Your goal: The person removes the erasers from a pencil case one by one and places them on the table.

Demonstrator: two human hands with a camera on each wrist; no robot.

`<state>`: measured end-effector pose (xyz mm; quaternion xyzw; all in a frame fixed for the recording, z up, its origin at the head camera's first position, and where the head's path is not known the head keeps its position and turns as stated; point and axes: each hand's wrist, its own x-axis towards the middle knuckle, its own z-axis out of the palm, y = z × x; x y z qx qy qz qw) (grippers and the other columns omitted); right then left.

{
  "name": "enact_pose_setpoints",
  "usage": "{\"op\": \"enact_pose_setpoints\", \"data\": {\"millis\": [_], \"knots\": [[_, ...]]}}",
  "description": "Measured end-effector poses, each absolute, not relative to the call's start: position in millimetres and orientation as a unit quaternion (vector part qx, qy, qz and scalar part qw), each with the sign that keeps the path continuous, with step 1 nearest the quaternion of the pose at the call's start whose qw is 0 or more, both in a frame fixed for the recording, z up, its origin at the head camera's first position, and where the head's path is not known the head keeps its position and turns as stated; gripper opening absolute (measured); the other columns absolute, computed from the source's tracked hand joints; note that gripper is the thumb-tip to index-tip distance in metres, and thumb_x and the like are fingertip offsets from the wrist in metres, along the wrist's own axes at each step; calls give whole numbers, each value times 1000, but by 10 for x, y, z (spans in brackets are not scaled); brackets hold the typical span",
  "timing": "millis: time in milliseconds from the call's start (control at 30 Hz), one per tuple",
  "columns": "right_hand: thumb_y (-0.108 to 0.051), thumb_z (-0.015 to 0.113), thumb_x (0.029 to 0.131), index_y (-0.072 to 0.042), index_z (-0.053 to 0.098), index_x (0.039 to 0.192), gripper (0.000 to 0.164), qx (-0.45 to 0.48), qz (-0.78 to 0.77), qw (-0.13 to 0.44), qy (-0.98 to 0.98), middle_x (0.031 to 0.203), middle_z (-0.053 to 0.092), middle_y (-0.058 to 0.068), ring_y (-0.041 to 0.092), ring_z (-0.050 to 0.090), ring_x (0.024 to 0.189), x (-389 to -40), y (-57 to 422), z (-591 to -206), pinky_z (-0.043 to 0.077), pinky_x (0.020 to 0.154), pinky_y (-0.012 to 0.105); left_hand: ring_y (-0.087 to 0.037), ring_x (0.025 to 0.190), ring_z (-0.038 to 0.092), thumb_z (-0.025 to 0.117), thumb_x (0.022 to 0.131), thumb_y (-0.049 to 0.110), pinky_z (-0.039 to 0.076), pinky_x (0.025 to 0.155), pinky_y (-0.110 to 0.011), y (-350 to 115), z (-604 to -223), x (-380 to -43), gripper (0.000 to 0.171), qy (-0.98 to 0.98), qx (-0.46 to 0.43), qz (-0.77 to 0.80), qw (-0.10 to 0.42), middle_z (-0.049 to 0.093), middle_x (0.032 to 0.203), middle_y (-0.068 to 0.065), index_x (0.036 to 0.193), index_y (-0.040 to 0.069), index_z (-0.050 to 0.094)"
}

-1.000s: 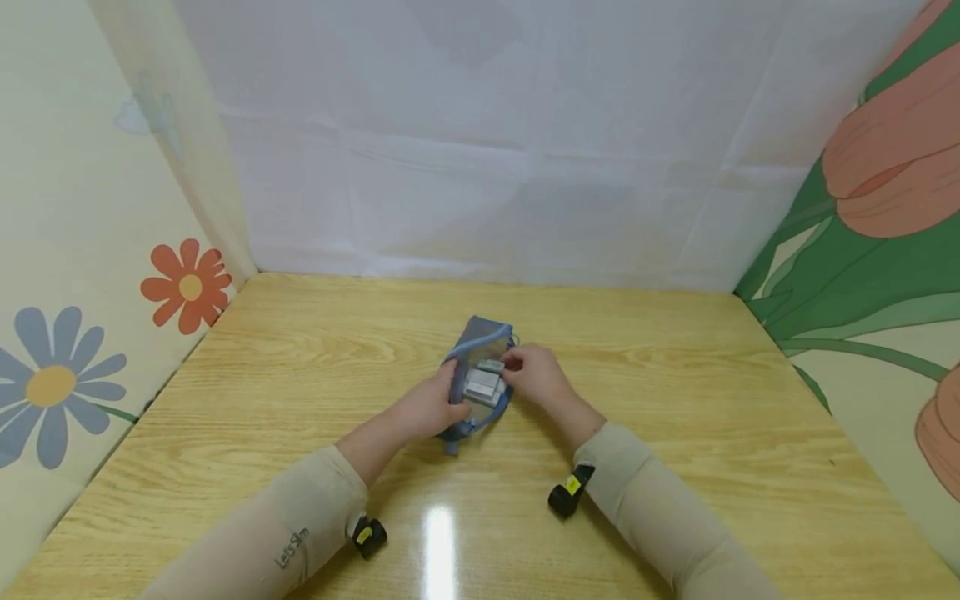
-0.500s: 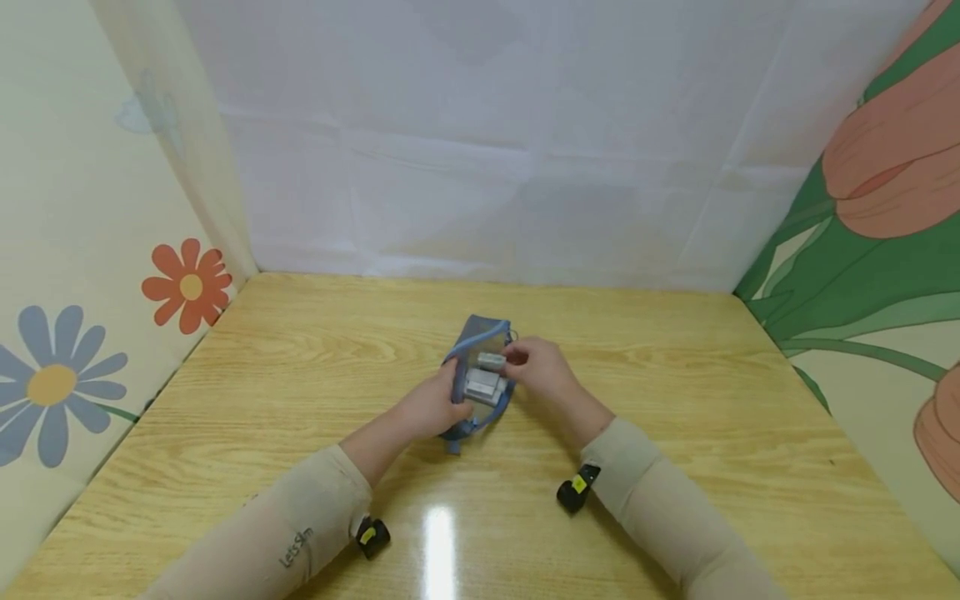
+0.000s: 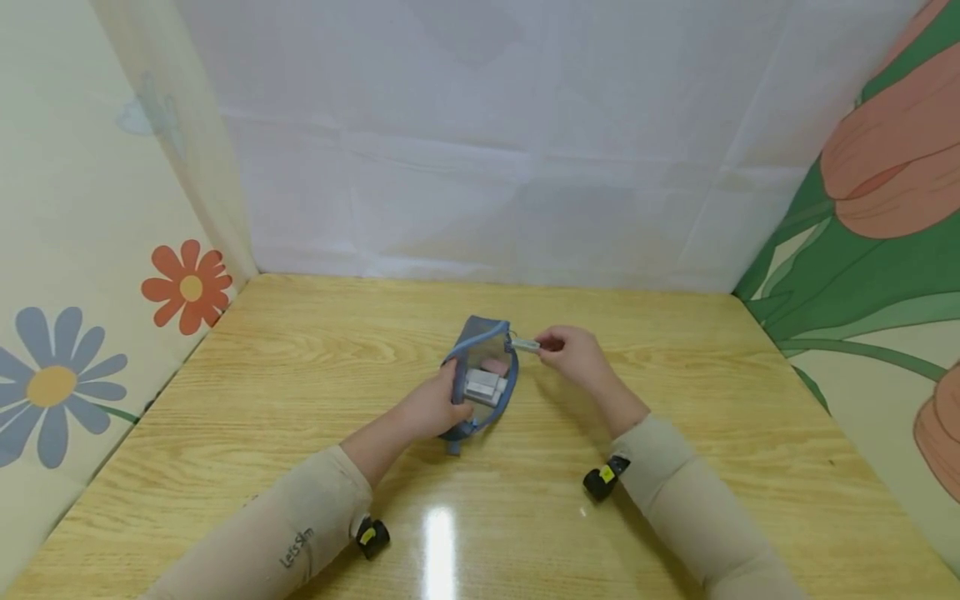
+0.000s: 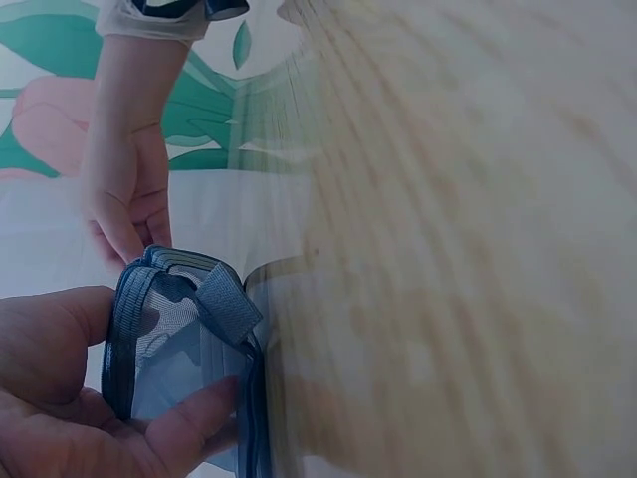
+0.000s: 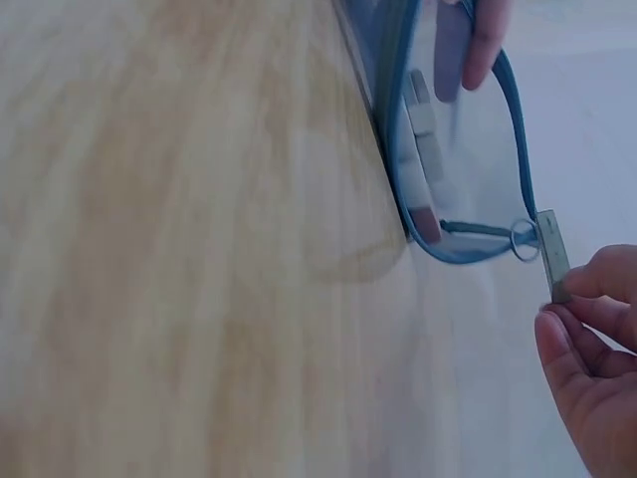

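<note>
A blue mesh zipper pouch (image 3: 480,336) lies on the table with its mouth wide open to the right. My left hand (image 3: 427,406) grips the near left side of its mouth, thumb and fingers spread along the edge in the left wrist view. Inside the pouch (image 5: 518,129) sit light grey and white flat blocks (image 3: 483,386) and a pinkish piece (image 3: 495,366). Just outside the opening, my right hand (image 3: 577,357) pinches one end of a small, thin grey-green block (image 5: 552,254). Its far end overlaps the zipper's metal ring (image 5: 525,240) in the right wrist view.
The wood-grain table (image 3: 300,350) stretches around the pouch. A white cloth backdrop (image 3: 480,167) stands behind it, and flower-printed panels (image 3: 60,250) flank both sides. Each sleeve carries a small black camera (image 3: 372,537) at the wrist.
My right hand has drawn the small block up and out of the pouch to the right, uncovering the pinkish piece. The left hand and pouch stay almost in place.
</note>
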<state>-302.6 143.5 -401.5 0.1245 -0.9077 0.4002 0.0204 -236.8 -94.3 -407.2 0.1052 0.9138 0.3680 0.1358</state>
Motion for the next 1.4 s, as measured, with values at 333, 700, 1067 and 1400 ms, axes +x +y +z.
{"op": "enact_pose_setpoints", "data": {"millis": [333,700,1067,1400], "knots": [[-9,63,85,-3,66,103,19,95,395,20,-914,95,65,11,22,59,87,-3094,1706,-3994,49,73,32,-28,118,46,61,85,20,42,93,-41,-941,-4056,-2351,85,913,104,366,146,37,138,-25,145,-3,5],[-10,61,86,-2,65,106,21,81,388,16,-918,100,63,13,25,57,91,-3121,1942,-4030,48,77,36,-29,117,47,61,84,21,41,93,-41,-934,-4058,-2341,86,916,104,362,138,38,136,-27,145,-4,6],[-14,60,88,-2,65,107,23,55,378,-14,-924,102,62,14,26,56,92,-3146,2073,-4091,48,76,36,-30,112,50,63,83,18,43,90,-41,-925,-4063,-2329,85,917,120,361,116,45,129,-29,143,-7,9],[-10,62,85,0,66,102,20,68,373,-48,-924,97,64,13,25,56,90,-3160,2098,-4170,45,80,37,-30,117,47,62,84,20,42,92,-41,-930,-4060,-2337,86,917,112,362,125,41,134,-28,144,-6,6]]}}
